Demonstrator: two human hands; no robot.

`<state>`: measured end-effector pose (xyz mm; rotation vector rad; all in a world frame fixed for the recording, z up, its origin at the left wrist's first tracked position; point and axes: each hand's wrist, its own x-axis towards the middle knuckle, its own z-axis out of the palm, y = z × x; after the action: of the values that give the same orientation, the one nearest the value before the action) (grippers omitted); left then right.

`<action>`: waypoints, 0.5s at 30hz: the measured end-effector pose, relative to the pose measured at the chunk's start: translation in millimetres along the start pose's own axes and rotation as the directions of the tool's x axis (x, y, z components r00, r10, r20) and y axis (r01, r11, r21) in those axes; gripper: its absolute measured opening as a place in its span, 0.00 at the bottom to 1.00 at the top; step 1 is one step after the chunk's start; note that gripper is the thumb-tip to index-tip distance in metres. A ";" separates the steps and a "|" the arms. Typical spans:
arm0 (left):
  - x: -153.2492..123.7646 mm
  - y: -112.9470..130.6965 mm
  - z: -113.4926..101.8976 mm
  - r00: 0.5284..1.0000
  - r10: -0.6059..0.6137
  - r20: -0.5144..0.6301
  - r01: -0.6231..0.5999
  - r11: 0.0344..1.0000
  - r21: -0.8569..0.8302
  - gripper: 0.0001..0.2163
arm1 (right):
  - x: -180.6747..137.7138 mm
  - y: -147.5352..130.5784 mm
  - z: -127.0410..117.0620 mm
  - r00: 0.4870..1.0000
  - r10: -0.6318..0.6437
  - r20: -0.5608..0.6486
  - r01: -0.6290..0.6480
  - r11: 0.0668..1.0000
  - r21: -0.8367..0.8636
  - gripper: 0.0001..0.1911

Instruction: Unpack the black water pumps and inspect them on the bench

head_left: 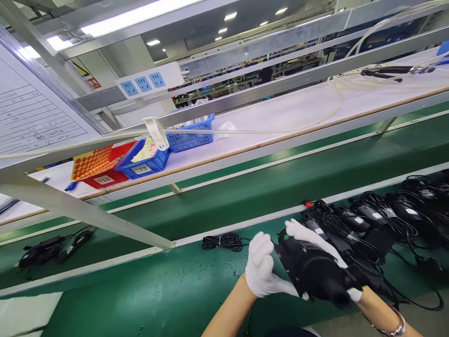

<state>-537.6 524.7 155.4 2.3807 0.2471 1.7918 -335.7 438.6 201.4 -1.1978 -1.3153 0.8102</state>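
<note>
Both my hands wear white gloves and hold one black device (312,269) above the green belt (168,290) at the lower right. My left hand (261,269) grips its left end, fingers curled. My right hand (315,241) lies over its top and far side, largely hidden behind the body. A small green dot shows on the device near my right fingertips. Its black coiled cord (222,242) lies on the belt just to the left.
A row of several similar black devices with cords (379,220) lies to the right. Another black unit with cord (52,248) sits far left. A metal frame bar (87,213) crosses diagonally. Blue bins (147,161) and a red tray (105,178) stand on the white shelf behind.
</note>
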 end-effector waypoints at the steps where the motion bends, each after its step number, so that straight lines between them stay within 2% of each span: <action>1: 1.3 1.7 -2.0 0.998 -0.063 0.007 0.063 0.997 0.044 0.58 | 3.4 -1.9 1.7 1.000 -0.021 0.003 0.021 1.000 -0.022 0.27; 2: 1.8 3.2 -4.7 0.993 -0.116 0.031 0.113 0.990 0.081 0.62 | 6.7 -4.9 3.4 0.998 -0.051 0.027 0.053 0.997 -0.051 0.32; 4: 0.3 5.0 -11.7 0.982 -0.177 0.067 0.167 0.977 0.136 0.63 | 12.5 -13.0 6.9 0.987 -0.098 0.128 0.113 0.986 -0.122 0.40; 6: -3.6 5.3 -19.1 0.973 -0.217 0.076 0.202 0.965 0.169 0.60 | 16.1 -21.8 10.1 0.977 -0.108 0.184 0.139 0.976 -0.165 0.41; 10: -15.4 1.7 -30.2 0.944 -0.320 0.075 0.303 0.936 0.180 0.55 | 16.7 -31.3 13.0 0.979 -0.077 0.188 0.100 0.988 -0.119 0.42; 13: -29.2 -6.1 -38.7 0.921 -0.385 0.053 0.368 0.907 0.204 0.49 | 12.2 -27.4 11.2 0.974 -0.089 0.208 0.107 0.991 -0.079 0.36; 15: -43.3 -14.2 -46.7 0.902 -0.431 0.037 0.408 0.876 0.256 0.43 | 6.4 -21.6 10.6 0.971 -0.137 0.197 0.156 0.984 -0.081 0.25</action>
<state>-594.8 530.0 124.6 2.3135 0.9445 1.5132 -349.0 441.2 222.2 -1.1031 -1.5967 0.7765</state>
